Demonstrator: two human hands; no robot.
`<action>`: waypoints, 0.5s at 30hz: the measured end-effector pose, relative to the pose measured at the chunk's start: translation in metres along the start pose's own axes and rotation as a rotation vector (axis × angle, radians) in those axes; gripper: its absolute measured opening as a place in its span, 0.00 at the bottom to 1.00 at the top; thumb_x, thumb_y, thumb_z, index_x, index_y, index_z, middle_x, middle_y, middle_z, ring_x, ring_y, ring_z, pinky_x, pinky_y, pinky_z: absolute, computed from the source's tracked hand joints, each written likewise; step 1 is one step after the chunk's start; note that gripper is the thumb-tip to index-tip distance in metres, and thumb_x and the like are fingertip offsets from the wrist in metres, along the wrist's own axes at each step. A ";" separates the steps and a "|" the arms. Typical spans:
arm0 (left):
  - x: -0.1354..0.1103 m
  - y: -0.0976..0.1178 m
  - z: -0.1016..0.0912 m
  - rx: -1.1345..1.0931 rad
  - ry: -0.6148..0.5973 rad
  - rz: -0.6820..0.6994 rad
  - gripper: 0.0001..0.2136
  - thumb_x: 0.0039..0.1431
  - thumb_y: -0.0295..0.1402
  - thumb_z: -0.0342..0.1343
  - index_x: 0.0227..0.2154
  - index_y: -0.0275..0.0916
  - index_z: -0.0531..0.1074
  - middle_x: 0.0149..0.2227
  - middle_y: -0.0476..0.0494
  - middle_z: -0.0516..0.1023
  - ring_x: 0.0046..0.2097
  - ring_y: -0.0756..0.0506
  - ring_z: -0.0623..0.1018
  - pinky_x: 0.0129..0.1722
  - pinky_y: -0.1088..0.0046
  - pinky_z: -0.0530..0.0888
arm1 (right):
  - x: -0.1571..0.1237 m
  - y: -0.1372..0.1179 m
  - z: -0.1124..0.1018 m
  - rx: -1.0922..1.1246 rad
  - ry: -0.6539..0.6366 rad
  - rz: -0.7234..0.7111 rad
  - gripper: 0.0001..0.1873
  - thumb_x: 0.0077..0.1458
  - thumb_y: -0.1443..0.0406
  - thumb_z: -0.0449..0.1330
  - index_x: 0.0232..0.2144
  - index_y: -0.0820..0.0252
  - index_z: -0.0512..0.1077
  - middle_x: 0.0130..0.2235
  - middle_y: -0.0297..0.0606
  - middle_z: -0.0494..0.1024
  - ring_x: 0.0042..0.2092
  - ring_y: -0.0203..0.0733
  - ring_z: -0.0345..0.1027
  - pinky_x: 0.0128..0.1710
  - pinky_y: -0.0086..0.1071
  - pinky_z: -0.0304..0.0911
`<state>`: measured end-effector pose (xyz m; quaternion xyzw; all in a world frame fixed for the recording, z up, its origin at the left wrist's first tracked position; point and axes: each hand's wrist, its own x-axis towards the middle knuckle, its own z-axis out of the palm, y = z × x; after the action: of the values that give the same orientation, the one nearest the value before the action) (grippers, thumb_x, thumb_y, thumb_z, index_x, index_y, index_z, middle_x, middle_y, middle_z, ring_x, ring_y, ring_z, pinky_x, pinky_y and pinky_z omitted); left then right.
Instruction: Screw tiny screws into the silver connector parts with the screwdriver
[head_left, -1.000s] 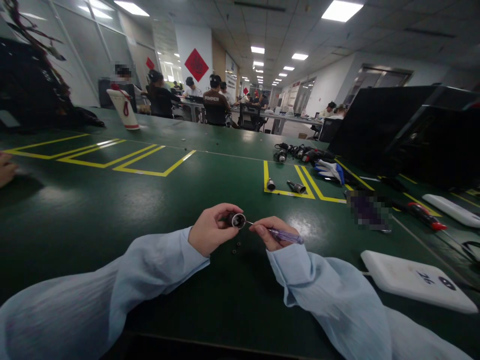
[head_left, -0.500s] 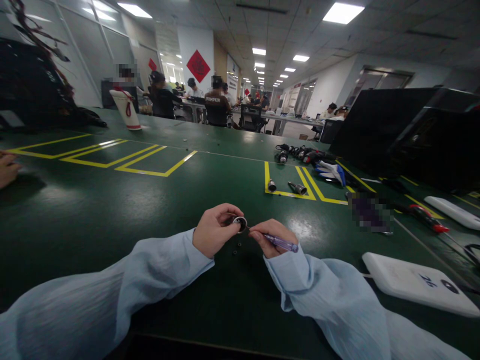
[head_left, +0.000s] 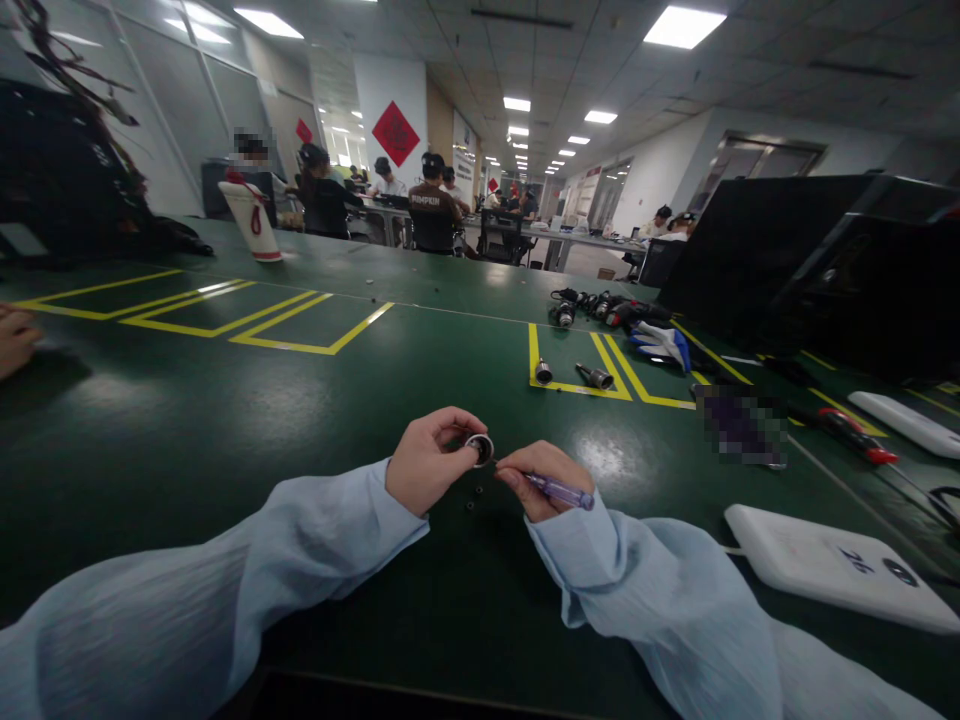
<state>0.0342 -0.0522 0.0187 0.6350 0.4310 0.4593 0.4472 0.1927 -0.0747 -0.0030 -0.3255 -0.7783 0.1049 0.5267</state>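
My left hand (head_left: 433,462) is closed around a small round metal part (head_left: 480,450), its hollow end facing right and toward me. In my right hand (head_left: 546,480) is a screwdriver (head_left: 561,491) with a clear purple handle, gripped in a pinch. Its thin shaft points left at the rim of the metal part; whether the tip touches it I cannot tell. Below the hands, two tiny dark pieces (head_left: 474,498) lie on the green table (head_left: 315,400).
Inside a yellow taped box ahead lie two metal fittings (head_left: 595,376). Behind them are dark connectors (head_left: 564,312) and a blue-white glove (head_left: 660,345). A white power bank (head_left: 840,570) and a red-black screwdriver (head_left: 855,435) lie right. Another person's hand (head_left: 15,338) rests at far left.
My right hand and the screwdriver have shifted very slightly left and down. The left hand stays in place, with the metal part tilted a touch differently.
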 end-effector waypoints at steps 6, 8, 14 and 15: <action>0.000 0.000 0.001 0.006 0.018 -0.001 0.07 0.40 0.26 0.56 0.27 0.33 0.68 0.28 0.47 0.74 0.33 0.48 0.76 0.35 0.69 0.74 | 0.000 -0.003 -0.003 -0.006 -0.027 0.023 0.07 0.52 0.66 0.53 0.26 0.57 0.71 0.26 0.37 0.76 0.28 0.36 0.68 0.32 0.31 0.62; 0.000 0.001 0.001 0.006 0.017 0.000 0.07 0.40 0.26 0.56 0.27 0.33 0.68 0.28 0.47 0.73 0.33 0.48 0.76 0.34 0.69 0.74 | 0.000 -0.003 -0.004 -0.020 -0.021 0.016 0.07 0.51 0.66 0.53 0.26 0.57 0.71 0.26 0.37 0.76 0.28 0.36 0.68 0.32 0.31 0.62; 0.000 0.000 0.001 -0.012 0.005 -0.009 0.08 0.40 0.26 0.56 0.27 0.33 0.68 0.29 0.46 0.74 0.33 0.48 0.75 0.35 0.70 0.74 | 0.001 -0.003 -0.003 -0.028 -0.004 0.003 0.06 0.51 0.67 0.54 0.26 0.57 0.71 0.26 0.36 0.76 0.28 0.36 0.68 0.32 0.31 0.62; 0.000 0.000 0.001 -0.010 0.003 -0.006 0.08 0.40 0.26 0.56 0.27 0.33 0.68 0.29 0.46 0.74 0.33 0.48 0.75 0.35 0.70 0.74 | 0.001 -0.003 -0.002 -0.019 0.004 0.002 0.06 0.51 0.67 0.54 0.26 0.58 0.71 0.26 0.36 0.76 0.28 0.36 0.68 0.32 0.30 0.62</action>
<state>0.0352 -0.0526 0.0186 0.6309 0.4313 0.4608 0.4512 0.1933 -0.0770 0.0004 -0.3315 -0.7777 0.0975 0.5252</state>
